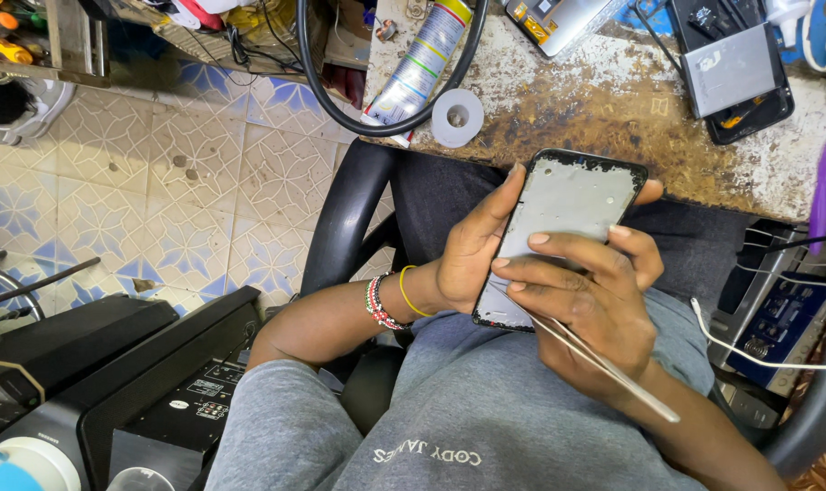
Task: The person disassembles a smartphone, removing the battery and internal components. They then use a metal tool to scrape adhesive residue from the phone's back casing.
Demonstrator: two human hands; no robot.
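A black phone frame [568,195] with a bare grey metal inner plate is held over my lap, just in front of the worn wooden bench [604,109]. My left hand [472,259] grips its left edge, fingers reaching up the side; beaded and yellow bands circle that wrist. My right hand [590,295] lies across the frame's lower half, fingertips pressed on the plate, and holds thin metal tweezers [604,364] that point toward the frame's bottom edge.
On the bench lie a glue tube [418,64], a white tape roll [457,116], a black cable loop [340,100], another opened phone [731,73] and a purple-handled tool [824,182]. Black audio equipment [140,382] stands at the lower left on a patterned tile floor [176,191].
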